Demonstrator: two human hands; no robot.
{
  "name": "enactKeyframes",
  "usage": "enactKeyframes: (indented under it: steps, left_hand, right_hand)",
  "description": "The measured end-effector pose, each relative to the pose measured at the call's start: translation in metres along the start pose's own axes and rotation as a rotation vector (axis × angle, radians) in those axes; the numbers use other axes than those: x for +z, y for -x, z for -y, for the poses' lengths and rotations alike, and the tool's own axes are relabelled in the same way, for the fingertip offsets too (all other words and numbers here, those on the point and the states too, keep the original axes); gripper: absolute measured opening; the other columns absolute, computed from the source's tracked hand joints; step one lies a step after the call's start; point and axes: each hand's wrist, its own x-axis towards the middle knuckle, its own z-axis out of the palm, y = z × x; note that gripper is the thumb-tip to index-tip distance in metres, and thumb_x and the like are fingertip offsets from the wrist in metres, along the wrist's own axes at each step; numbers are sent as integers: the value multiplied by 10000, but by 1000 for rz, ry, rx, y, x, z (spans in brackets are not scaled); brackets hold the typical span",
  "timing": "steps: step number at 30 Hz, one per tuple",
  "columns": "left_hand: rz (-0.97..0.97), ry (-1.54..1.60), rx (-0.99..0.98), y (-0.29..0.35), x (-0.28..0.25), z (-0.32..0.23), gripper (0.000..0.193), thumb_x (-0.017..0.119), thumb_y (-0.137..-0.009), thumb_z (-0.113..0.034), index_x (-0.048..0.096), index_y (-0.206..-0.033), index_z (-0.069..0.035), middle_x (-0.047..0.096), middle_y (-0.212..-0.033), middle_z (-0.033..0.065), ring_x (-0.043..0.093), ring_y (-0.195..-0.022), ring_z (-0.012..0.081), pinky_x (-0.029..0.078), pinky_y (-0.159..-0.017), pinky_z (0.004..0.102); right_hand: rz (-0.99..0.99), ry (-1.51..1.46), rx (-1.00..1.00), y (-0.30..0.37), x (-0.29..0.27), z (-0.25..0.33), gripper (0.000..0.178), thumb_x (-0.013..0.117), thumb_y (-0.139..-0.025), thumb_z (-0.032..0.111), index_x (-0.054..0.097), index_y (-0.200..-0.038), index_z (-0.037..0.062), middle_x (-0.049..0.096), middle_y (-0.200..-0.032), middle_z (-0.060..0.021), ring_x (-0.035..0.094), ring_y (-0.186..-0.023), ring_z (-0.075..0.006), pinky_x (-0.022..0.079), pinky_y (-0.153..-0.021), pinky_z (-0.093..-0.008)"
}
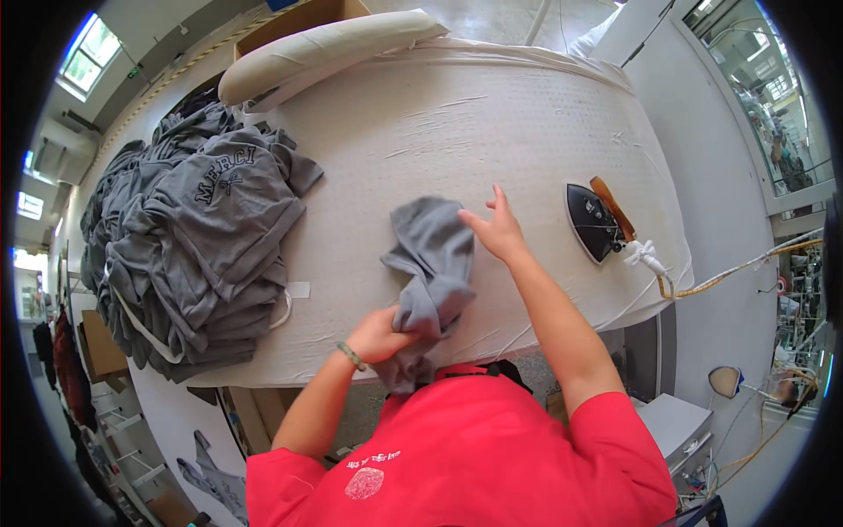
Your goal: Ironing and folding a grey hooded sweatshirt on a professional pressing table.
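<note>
the left hand [379, 335], with a beaded bracelet [351, 356] at its wrist, gripped a crumpled grey garment [433, 255] low on its left side, the fingers closed around a fold of the cloth. the garment lay bunched over the near middle of the pale, cloth-covered worktop [527, 123], its lower end reaching the near edge, against the person's red shirt [492, 448]. the right hand [499, 233] was just beside the garment's upper right edge, its fingers spread wide and holding nothing; whether a fingertip touched the cloth could not be told.

to the left, a large heap of grey garments [198, 255] was piled on the worktop, the top one bearing dark lettering, and a small white tag [299, 289] lay by the heap's right side. to the right, well apart from the garment, an iron [590, 221] with a brown handle rested on the worktop, a cord [729, 272] running off from it to the right. a long padded board [329, 57] stood along the far left edge, in front of a cardboard box [303, 25].
</note>
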Motion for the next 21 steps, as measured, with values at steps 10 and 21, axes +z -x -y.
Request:
enactKeyframes:
  steps: [10, 21]
  left_hand:
    - [-1083, -563, 699, 44, -125, -74, 444, 738, -740, 56, 705, -1173, -37, 672, -1036, 171, 667, -972, 337, 527, -873, 377]
    - [-1145, 237, -59, 32, -97, 234, 352, 630, -1022, -244, 592, -1311, -45, 718, -1163, 58, 677, -1054, 239, 568, -904, 352]
  right_hand:
    - [103, -734, -86, -32, -57, 46, 246, 703, -961, 108, 718, -1173, -15, 758, -1072, -123, 708, -1063, -219, 563, -934, -342]
    - [144, -142, 201, 128, -123, -90, 273, 655, -965, 28, 698, -1234, 15, 697, -1315, -139, 692, -1162, -208, 552, -978, -346]
